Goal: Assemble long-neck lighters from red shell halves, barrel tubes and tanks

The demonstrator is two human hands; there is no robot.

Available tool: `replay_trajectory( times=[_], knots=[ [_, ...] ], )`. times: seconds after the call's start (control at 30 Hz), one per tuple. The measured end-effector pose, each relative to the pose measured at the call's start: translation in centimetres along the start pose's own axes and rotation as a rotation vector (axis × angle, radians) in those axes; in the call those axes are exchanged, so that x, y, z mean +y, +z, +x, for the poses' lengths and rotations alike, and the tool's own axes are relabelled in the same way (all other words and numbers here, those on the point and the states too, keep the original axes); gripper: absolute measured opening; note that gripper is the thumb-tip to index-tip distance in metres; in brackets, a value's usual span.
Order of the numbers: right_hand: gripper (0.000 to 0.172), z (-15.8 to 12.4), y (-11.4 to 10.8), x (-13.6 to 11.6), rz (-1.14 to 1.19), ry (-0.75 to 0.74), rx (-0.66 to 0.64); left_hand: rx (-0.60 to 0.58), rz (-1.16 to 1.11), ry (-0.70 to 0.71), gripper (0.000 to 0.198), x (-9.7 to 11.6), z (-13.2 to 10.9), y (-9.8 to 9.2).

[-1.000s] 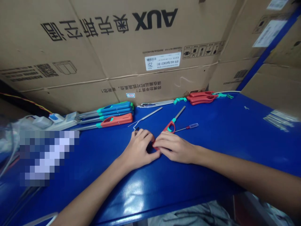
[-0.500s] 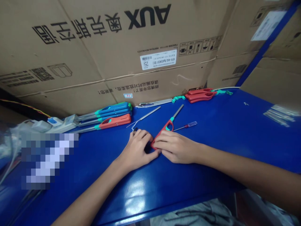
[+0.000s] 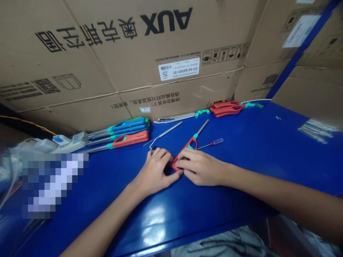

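Note:
A red stick lighter (image 3: pixel 195 137) with a green trigger and a metal tube lies slanted on the blue table, tube pointing away to the right. My right hand (image 3: pixel 200 167) is closed over its handle, fingertips on the lower part. At the handle's near end my left hand (image 3: pixel 155 170) has its curled fingers and thumb on either side of it. Just beyond the left fingers, a thin metal rod (image 3: pixel 170 129) with white wires runs to a small black part, partly hidden by the hand. A small screwdriver (image 3: pixel 215 142) with a clear handle lies right of the lighter.
To the left are several blue lighters (image 3: pixel 128 125), a red lighter (image 3: pixel 131 138) and a power strip (image 3: pixel 72 142). Metal tubes with green tips (image 3: pixel 182 116) and red handle shells (image 3: pixel 227 110) lie along the large cardboard box (image 3: pixel 107 71). Metal pieces (image 3: pixel 317 130) lie far right.
The view has shifted very slightly. Both hands stay at the red lighter in nearly the same pose, with only slight finger movement.

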State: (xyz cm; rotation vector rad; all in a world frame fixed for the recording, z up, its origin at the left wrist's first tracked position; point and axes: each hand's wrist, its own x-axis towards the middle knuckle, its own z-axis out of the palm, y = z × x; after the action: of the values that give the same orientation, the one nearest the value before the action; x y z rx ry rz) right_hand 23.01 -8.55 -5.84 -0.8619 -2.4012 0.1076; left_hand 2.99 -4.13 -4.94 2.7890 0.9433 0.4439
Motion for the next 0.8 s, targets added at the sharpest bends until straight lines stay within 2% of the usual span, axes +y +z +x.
replay_trajectory(
  times=[0.8],
  knots=[
    [0.023,-0.09,-0.12,-0.27,-0.05,0.037,-0.025,-0.012,-0.01,-0.009,0.027,-0.03,-0.02,-0.08]
  ],
)
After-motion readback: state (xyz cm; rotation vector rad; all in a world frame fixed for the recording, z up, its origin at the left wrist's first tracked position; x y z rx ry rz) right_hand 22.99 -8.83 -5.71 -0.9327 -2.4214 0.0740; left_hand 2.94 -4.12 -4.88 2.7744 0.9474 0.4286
